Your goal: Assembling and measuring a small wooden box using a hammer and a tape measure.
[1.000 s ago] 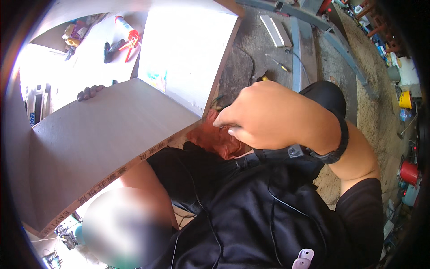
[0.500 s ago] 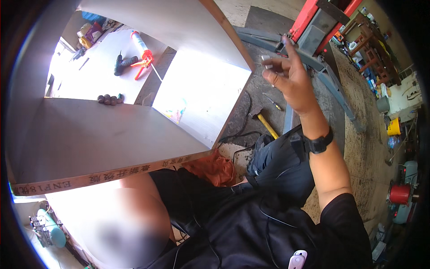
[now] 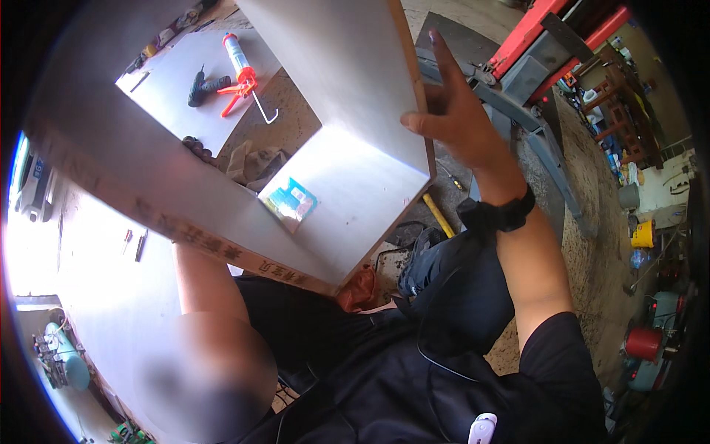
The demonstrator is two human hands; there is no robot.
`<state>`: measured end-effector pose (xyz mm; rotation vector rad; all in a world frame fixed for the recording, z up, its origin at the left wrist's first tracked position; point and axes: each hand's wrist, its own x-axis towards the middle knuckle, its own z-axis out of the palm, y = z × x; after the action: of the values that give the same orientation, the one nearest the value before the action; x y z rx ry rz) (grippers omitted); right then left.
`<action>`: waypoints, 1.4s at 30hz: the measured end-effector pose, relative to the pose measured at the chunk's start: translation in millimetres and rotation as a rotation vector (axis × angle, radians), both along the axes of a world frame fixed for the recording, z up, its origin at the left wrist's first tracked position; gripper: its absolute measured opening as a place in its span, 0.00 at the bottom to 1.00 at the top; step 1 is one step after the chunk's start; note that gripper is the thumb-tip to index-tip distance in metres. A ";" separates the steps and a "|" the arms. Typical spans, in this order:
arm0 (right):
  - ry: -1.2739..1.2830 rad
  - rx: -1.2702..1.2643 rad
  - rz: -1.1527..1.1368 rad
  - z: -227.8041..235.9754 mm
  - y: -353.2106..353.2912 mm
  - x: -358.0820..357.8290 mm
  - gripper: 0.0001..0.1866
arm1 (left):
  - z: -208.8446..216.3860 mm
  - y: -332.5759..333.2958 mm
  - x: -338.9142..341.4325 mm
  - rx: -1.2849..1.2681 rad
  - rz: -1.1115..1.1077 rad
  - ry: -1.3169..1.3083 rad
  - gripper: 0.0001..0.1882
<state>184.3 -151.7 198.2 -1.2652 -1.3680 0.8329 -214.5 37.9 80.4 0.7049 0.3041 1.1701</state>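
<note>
A box of pale boards [image 3: 296, 255], with at least one side open, stands tilted over my lap. Through its opening I see the curled fingers of my left hand [image 3: 198, 148] wrapped over the edge of the near-left board; the rest of that hand is hidden behind the board. My right hand [image 3: 466, 126] is at the box's right edge, its thumb across that edge and its index finger stretched upward. Its other fingers are partly hidden. A small colourful packet or sheet [image 3: 291, 206] lies against the inner face of a board.
Beyond the box, an orange-handled caulking gun [image 3: 242, 78] and a dark cordless drill [image 3: 203, 89] rest on a pale board. A yellow-handled hammer [image 3: 438, 214] lies by my shoe. A red-and-grey lift post [image 3: 529, 52] stands at the far right. A yellow bucket [image 3: 643, 234] sits at the right.
The box has turned and tilted, its near-left edge rising and its right side shifting rightward. My right hand has moved left to the box's edge. My left fingers still hold the board.
</note>
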 end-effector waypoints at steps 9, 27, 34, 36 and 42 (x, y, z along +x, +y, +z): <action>0.093 -0.186 -0.088 2.1 -21.2 -7.0 0.62 | -7.5 -18.5 20.9 -0.009 -0.080 0.350 0.14; 0.039 -0.144 -0.134 -9.1 -53.5 1.9 0.62 | -17.4 -44.1 85.7 -0.300 0.020 0.343 0.11; -0.026 -0.092 -0.120 -2.6 -60.1 -1.1 0.63 | -11.3 -47.5 91.3 -0.006 0.072 0.580 0.10; -0.036 -0.088 -0.122 -0.2 -61.3 -2.0 0.63 | -10.8 -53.4 89.9 0.087 0.088 0.661 0.10; -0.088 -0.042 -0.117 0.0 -60.7 -6.4 0.63 | 2.5 -57.5 104.9 0.360 0.176 0.955 0.11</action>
<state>178.0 -212.3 198.2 -1.4147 -1.3376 0.7355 -109.6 -19.6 82.9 1.5662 0.9805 0.9869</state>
